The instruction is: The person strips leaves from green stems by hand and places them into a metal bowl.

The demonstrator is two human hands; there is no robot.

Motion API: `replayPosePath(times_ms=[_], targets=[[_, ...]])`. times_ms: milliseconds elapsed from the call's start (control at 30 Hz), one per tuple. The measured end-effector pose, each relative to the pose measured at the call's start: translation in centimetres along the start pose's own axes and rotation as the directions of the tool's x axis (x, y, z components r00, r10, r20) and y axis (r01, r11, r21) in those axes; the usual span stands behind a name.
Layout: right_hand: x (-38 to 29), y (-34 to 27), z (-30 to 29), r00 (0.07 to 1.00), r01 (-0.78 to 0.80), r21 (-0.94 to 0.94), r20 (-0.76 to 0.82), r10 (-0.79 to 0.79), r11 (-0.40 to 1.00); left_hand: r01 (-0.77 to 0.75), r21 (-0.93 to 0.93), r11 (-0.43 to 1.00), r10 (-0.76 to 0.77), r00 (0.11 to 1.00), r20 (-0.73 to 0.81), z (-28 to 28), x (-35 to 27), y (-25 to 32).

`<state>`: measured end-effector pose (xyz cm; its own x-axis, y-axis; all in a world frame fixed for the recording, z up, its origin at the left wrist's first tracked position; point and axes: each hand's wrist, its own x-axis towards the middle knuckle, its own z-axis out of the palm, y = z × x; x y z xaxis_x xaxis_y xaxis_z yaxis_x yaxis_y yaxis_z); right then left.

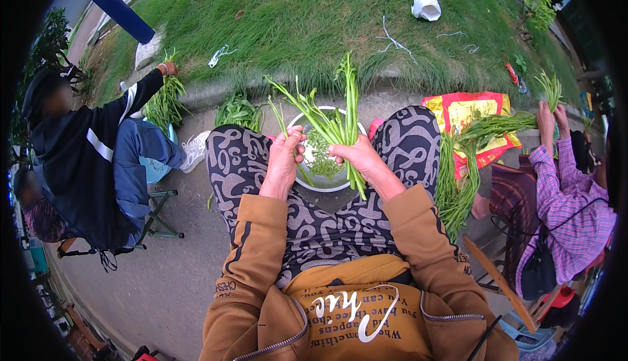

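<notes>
My right hand point(359, 157) is closed round a bunch of long green vegetable stalks point(351, 110), whose tops fan out away from me. Between the thumb and fingers of my left hand point(286, 154) is a thin green stem point(279, 117). Both hands are above a round metal basin point(329, 184) set between my knees. Small torn leaves point(324, 152) lie inside it, partly hidden by the stalks and hands.
Leafy greens point(239, 112) lie beyond my left knee. More stalks point(456, 184) are heaped at my right, partly over a red and yellow bag point(461, 105). A seated person point(98, 150) is at left, another point(564, 204) at right, both holding greens. Grass point(294, 22) is ahead.
</notes>
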<state>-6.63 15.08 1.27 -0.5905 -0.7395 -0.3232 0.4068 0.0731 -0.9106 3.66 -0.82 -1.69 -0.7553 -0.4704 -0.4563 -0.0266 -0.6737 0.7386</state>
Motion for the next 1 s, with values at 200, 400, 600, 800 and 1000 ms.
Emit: replayPosePath(times_ms=[200,400,600,800,1000], targets=[[0.1,0.1,0.1,0.999,0.024,0.019,-0.031,-0.023,1.0,0.009,-0.009,1.0,-0.008,0.993,0.122,0.0,0.1,0.2],[-0.2,-0.2,0.4,0.996,0.087,0.088,-0.011,-0.086,0.992,0.037,0.025,0.999,-0.042,0.962,0.27,1.0,-0.5,0.2],[0.0,0.5,0.7,0.995,0.093,0.11,0.037,-0.098,0.99,0.032,0.057,0.998,-0.048,0.948,0.314,1.4,-1.0,0.3],[-0.1,0.7,0.8,0.997,0.029,0.105,0.068,-0.036,0.994,0.078,0.004,0.997,-0.074,0.928,0.365,1.3,-0.8,-0.1],[0.1,0.0,-0.1,0.999,-0.022,0.141,0.029,0.018,0.99,0.071,0.028,0.997,-0.074,0.989,0.132,1.1,-0.8,0.1]])
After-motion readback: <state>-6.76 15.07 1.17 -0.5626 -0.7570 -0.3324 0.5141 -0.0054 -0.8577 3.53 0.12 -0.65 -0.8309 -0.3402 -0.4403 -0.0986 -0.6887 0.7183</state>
